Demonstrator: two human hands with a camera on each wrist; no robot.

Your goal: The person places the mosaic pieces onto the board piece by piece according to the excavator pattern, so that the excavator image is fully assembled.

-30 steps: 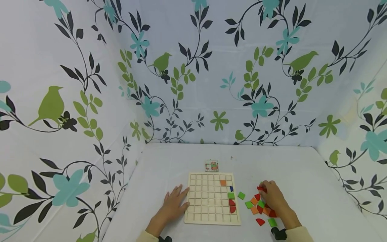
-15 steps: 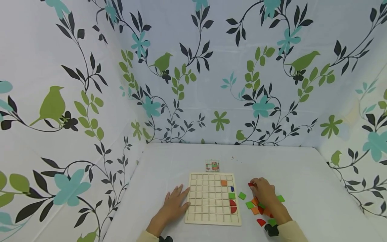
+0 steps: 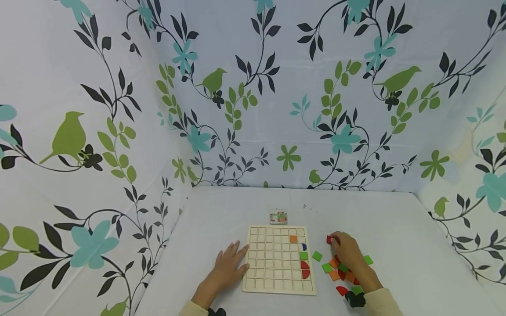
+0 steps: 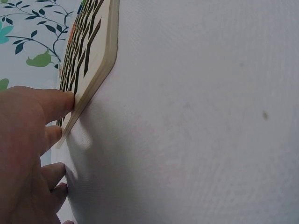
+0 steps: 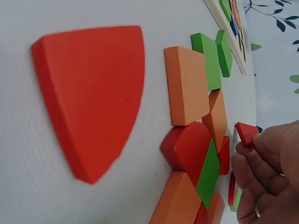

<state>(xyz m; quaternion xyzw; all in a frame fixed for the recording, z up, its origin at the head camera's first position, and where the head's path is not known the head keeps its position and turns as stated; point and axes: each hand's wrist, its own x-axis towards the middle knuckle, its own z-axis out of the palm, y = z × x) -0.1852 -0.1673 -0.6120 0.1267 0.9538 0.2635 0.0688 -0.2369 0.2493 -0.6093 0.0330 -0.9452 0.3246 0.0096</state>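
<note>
My right hand pinches a small red block between thumb and fingers, above the loose blocks right of the wooden grid board. In the head view the red block pokes out at the fingertips, partly covered by them. Spread over the board's left edge, my left hand rests with thumb and fingertips at the frame; the left wrist view shows its thumb on the rim. In the board's right columns sit an orange square, a blue piece, a green square and two red rounded pieces.
Loose blocks lie right of the board: a red quarter-circle, an orange square, a green square and several more, some overlapping. Behind the board lies a small patterned card. A patterned cloth hangs past the table's far edge.
My right hand has shifted left from the pile with the red block, which now shows turned at the fingertips. A green block right of the hand has come into view. My left hand stays put.
</note>
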